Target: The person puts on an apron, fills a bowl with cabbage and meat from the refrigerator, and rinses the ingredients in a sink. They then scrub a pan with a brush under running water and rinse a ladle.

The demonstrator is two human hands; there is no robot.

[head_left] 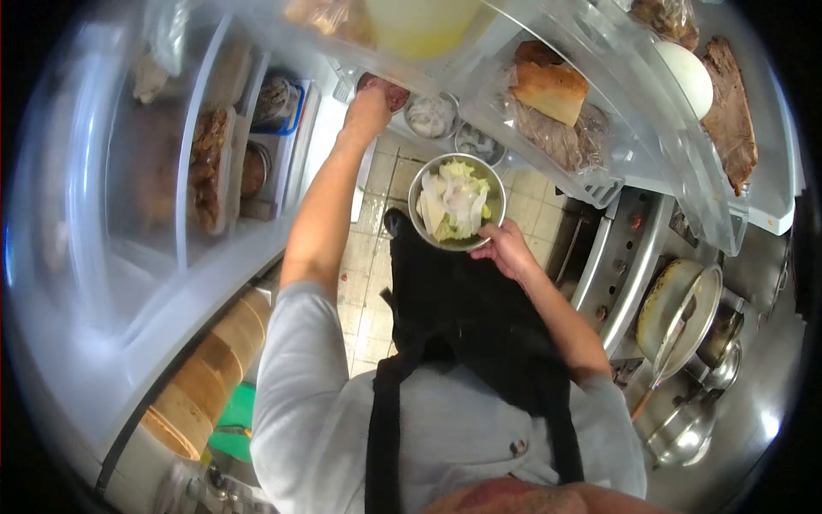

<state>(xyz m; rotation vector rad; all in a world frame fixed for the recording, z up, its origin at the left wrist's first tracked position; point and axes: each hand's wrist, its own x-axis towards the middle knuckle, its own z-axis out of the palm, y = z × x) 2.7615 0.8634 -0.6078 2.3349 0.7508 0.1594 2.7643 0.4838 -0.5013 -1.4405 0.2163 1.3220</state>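
Observation:
A round metal bowl (pixel 419 224) is gripped at its near rim by my right hand (pixel 507 248). Green lettuce (pixel 458 227) and pale white slices (pixel 435 206) lie inside it. My left hand (pixel 368 111) reaches forward into a round container of reddish raw meat (pixel 392 92) in an open refrigerator drawer. Its back faces me, and its fingertips are hidden against the meat. Beside that container stands a metal container of whitish pieces (pixel 430 116). A second one with greyish-white pieces (pixel 476 141) sits just right of it.
Clear refrigerator bins (pixel 591 51) hang close above the bowl, holding wrapped food and a browned slab (pixel 552 90). An open refrigerator door with shelves (pixel 181 154) fills the left. At right are a stove front (pixel 638 257) and a pan with a spoon (pixel 685 325). Tiled floor (pixel 370 257) shows below.

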